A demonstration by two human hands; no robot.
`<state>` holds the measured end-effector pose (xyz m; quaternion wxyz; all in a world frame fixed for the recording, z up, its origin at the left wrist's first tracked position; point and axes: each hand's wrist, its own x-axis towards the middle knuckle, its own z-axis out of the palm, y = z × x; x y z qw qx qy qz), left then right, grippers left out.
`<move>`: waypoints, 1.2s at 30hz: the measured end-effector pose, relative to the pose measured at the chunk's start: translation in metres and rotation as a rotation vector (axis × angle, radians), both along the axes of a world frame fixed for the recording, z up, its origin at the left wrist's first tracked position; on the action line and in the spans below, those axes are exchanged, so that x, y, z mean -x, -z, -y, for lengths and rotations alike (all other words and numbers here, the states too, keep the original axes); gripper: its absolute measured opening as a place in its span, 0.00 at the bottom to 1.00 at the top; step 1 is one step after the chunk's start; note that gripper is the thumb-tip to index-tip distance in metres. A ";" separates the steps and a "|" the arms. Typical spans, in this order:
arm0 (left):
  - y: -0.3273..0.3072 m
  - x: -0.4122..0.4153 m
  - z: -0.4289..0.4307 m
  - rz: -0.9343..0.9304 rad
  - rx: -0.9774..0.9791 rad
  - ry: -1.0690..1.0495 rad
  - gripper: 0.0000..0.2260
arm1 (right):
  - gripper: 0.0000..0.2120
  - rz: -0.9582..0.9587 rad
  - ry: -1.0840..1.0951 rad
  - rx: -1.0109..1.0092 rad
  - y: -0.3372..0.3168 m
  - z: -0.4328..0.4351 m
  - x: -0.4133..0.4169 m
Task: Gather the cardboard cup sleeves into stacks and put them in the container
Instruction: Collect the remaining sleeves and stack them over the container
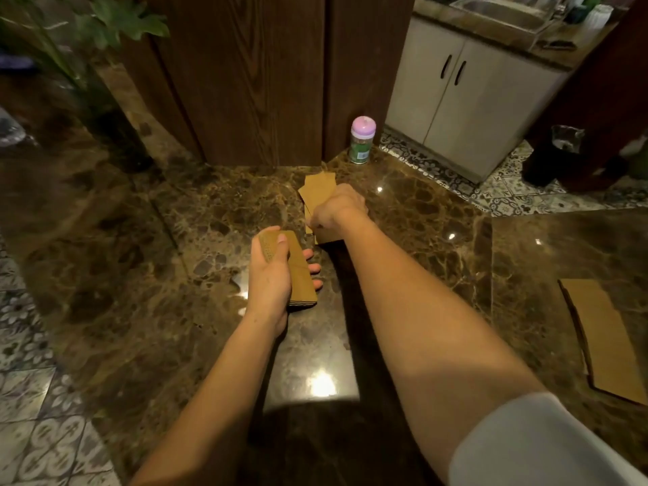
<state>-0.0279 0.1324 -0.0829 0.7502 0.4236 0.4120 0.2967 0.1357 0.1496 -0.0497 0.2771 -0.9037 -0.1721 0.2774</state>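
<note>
We see the cup sleeves as flat pieces of plain brown cardboard, in two groups close together over the dark marble worktop [403, 212]. One group is a neat stack [298, 271], its edges aligned, with rows of small dots on the top sleeve. The left hand [271, 275] holds it above the worktop, thumb on top and fingers under the far side. Just beyond it, the loose sleeves [317, 189] are fanned out unevenly, and the right hand [336, 212] is curled on them. Well apart on the right lies a flat cardboard piece [603, 338]; we cannot tell if it is sleeves.
</note>
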 end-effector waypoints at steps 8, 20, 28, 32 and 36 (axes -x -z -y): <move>-0.012 0.021 0.029 0.013 -0.086 0.130 0.13 | 0.22 -0.405 0.103 -0.547 0.000 0.127 0.024; -0.077 0.055 0.119 0.169 -0.027 0.425 0.28 | 0.21 -0.511 0.099 -0.757 -0.062 0.301 0.083; -0.095 0.073 0.161 0.143 -0.080 0.537 0.31 | 0.23 -0.449 0.193 -0.807 -0.079 0.373 0.095; -0.096 0.084 0.176 0.133 -0.030 0.609 0.28 | 0.25 -0.374 0.168 -0.817 -0.098 0.392 0.093; -0.102 0.088 0.191 0.156 -0.057 0.663 0.25 | 0.17 -0.250 0.062 -0.731 -0.103 0.391 0.111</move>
